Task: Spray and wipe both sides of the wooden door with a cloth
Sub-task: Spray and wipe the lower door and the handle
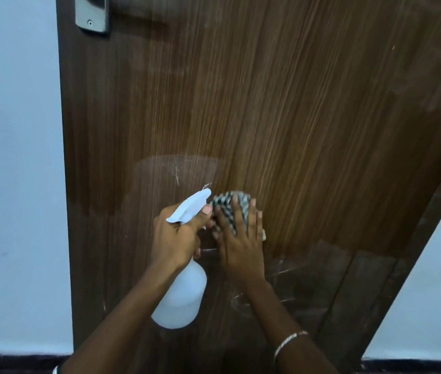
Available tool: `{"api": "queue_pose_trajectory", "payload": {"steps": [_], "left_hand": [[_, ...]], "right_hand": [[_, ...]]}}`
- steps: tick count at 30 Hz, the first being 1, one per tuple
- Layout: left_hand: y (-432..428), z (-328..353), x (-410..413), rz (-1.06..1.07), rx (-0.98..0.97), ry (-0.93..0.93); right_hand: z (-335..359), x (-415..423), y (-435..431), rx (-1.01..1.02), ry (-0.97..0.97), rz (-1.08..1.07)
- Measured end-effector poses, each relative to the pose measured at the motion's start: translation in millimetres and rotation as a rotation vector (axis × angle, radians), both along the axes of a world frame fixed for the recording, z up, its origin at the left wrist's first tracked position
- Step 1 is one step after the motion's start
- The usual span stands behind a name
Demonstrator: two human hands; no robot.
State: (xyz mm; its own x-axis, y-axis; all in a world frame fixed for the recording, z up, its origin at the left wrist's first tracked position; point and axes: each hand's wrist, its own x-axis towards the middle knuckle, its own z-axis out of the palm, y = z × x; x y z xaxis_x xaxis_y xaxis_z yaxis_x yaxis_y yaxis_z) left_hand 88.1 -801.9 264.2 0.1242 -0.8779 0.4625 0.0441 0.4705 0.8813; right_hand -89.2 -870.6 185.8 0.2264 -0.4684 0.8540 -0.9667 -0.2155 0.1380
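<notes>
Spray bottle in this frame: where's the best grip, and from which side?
The narrow neck of the spray bottle, just under the white trigger head, coming from the back, opposite the nozzle. The body below is wide and rounded, harder to wrap; the head overhangs the neck and should stop slipping. The left hand holds it there, nozzle towards the door.

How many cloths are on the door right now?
1. The checked cloth is pressed under the right hand against the wooden door, beside the spray bottle that the left hand grips. None other shows.
</notes>
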Motion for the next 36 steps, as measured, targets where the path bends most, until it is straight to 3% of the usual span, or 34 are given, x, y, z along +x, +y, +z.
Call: {"api": "queue_pose_trajectory", "payload": {"steps": [4,13,16,21,23,27,32,36], "left_hand": [[3,1,3,0.005,0.009,0.005],[4,3,3,0.016,0.013,0.033],[6,5,-1,0.014,0.014,0.075],[14,4,2,0.032,-0.007,0.079],[18,4,5,0.032,0.01,0.077],[23,4,13,0.053,-0.019,0.069],[22,0,19,0.106,0.033,0.119],[22,-6,29,0.138,0.065,0.131]], "right_hand": [[-5,-2,3,0.048,0.035,-0.005],[170,21,-17,-0.155,-0.136,-0.002],[143,36,-17,-0.154,-0.176,-0.016],[15,32,-1,0.013,0.048,0.063],[-4,29,2,0.056,0.091,0.062],[52,31,0,0.054,0.082,0.056],[163,46,-19,-0.093,-0.071,0.031],[138,55,-18,-0.143,-0.108,0.014]]}}
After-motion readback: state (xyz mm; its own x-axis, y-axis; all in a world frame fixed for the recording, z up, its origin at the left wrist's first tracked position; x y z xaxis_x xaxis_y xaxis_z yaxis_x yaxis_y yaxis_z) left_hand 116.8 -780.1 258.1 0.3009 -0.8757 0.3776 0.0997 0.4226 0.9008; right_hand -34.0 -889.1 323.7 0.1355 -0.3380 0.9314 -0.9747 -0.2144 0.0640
